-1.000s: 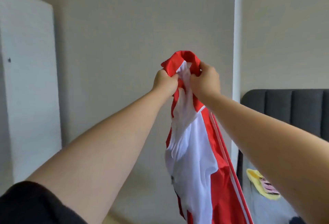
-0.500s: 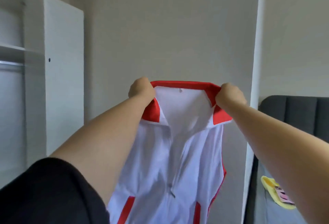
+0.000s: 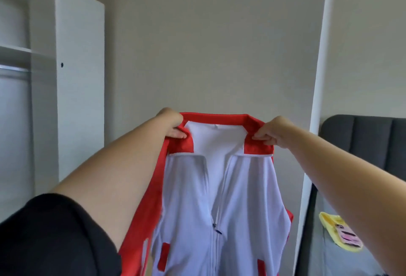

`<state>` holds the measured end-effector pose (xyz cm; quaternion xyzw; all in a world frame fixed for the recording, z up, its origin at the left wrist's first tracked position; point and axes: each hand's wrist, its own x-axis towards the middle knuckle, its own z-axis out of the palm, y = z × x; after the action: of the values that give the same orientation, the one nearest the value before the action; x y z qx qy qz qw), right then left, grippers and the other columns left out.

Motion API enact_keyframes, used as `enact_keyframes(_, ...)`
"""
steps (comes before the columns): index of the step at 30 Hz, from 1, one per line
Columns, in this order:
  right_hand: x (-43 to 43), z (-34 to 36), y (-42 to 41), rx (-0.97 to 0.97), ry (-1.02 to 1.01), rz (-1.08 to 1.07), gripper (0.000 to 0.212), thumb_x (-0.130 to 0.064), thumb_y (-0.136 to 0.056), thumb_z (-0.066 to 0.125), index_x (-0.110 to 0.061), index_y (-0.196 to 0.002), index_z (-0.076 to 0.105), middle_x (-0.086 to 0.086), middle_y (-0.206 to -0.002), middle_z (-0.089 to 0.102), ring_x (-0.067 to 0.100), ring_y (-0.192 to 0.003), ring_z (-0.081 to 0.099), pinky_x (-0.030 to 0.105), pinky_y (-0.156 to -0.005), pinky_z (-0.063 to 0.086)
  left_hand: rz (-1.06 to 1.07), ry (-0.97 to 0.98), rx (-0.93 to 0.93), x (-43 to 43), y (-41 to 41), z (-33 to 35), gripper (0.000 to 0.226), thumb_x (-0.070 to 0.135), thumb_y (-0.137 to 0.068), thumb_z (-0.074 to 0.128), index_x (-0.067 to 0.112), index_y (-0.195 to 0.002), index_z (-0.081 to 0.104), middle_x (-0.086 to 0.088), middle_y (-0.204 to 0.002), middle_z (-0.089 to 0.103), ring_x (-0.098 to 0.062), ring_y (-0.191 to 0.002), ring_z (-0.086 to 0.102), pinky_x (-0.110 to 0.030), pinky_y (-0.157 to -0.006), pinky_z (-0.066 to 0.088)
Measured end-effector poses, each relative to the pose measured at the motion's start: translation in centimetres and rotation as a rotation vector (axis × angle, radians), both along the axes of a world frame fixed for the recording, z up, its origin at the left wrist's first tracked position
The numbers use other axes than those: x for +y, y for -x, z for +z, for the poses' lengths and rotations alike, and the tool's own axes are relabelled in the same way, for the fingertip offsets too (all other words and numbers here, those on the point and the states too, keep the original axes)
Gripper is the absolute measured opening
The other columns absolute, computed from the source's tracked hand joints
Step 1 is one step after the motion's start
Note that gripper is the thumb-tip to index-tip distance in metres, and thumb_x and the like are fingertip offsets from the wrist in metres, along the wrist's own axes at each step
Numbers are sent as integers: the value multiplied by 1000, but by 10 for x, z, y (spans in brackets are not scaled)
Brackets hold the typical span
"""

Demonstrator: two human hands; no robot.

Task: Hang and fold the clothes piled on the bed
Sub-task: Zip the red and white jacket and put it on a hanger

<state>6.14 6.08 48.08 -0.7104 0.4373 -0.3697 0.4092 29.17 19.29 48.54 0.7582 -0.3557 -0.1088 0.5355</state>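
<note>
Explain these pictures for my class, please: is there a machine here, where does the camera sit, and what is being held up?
There is no machine: these are a person's two bare arms. The camera is worn on the person's head, looking forward and down. The left hand and the right hand each take a pinching grip by the red collar of a white and red zip jacket, holding it up, spread out, in the air. To the left stands an open white wardrobe with a hanging rail. To the right is a bed with a dark grey headboard; on it lies a yellow item that I cannot identify.
</note>
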Motion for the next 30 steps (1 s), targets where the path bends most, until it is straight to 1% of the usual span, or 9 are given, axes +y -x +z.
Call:
enact_keyframes(2, -1, 4, 3, 182, 193, -158, 25, 1, -74, 76, 0, -92, 58, 14, -80, 61, 27, -79, 63, 36, -78, 54, -107, 26, 145, -2, 2, 0, 13, -1, -95, 45, -6, -102, 55, -19, -91, 63, -21, -65, 69, -25, -58, 57)
enact_keyframes(4, -4, 5, 8, 291, 390, -298, 21, -9, -76, 74, -1, -91, 62, 14, -81, 62, 29, -79, 62, 33, -64, 44, -186, -22, 136, -8, 1, -4, 11, -11, -90, 48, -3, -84, 54, -19, -93, 62, -22, -81, 65, -28, -82, 52)
enact_keyframes(7, -7, -1, 17, 441, 710, -526, 11, -16, -84, 61, -6, -89, 65, 15, -89, 64, 34, -88, 58, 32, -68, 36, -82, -172, -212, -13, 1, -8, 15, -8, -79, 69, -1, -90, 62, -14, -85, 62, -24, -86, 61, -29, -78, 48)
enact_keyframes(10, -11, -9, 24, 490, 982, -665, 20, -21, -87, 56, -5, -94, 67, 16, -104, 56, 34, -103, 45, 38, -83, 32, 163, -237, -550, -18, 14, -9, 19, 7, -80, 70, 6, -99, 69, -12, -103, 68, -30, -100, 63, -32, -80, 48)
enact_keyframes(13, -11, -11, 31, 270, 906, -615, 21, -17, -93, 48, 0, -100, 57, 20, -111, 53, 37, -104, 47, 38, -79, 32, 369, -72, -656, -30, 24, -3, 22, 16, -92, 51, 15, -107, 66, -10, -123, 55, -30, -119, 47, -37, -92, 41)
enact_keyframes(17, -12, -2, 45, 215, 597, -532, 11, -12, -94, 42, -4, -102, 46, 20, -109, 58, 40, -101, 55, 36, -69, 35, 257, -44, -637, -45, 44, -1, 25, 14, -93, 48, 6, -114, 57, -17, -125, 54, -36, -116, 51, -41, -92, 42)
enact_keyframes(22, 1, 23, 84, -55, 617, -653, 9, -1, -88, 39, -8, -92, 41, 7, -83, 47, 29, -78, 45, 35, -65, 32, 207, 214, -615, -51, 81, 15, 16, 18, -94, 52, 3, -99, 56, -22, -106, 63, -40, -99, 59, -35, -70, 38)
enact_keyframes(26, 18, 43, 129, -19, 742, -784, 13, 3, -84, 36, -10, -89, 35, 2, -63, 38, 30, -68, 42, 36, -59, 32, 243, 279, -913, -44, 114, 49, 30, 37, -94, 54, 7, -91, 53, -19, -91, 66, -38, -84, 61, -33, -60, 32)
enact_keyframes(30, 36, 76, 180, -49, 866, -881, 14, 1, -84, 34, -10, -92, 35, 5, -62, 40, 33, -67, 44, 36, -57, 32, 248, 390, -1120, -34, 153, 91, 34, 39, -96, 50, 5, -96, 54, -18, -91, 67, -39, -82, 63, -34, -59, 31)
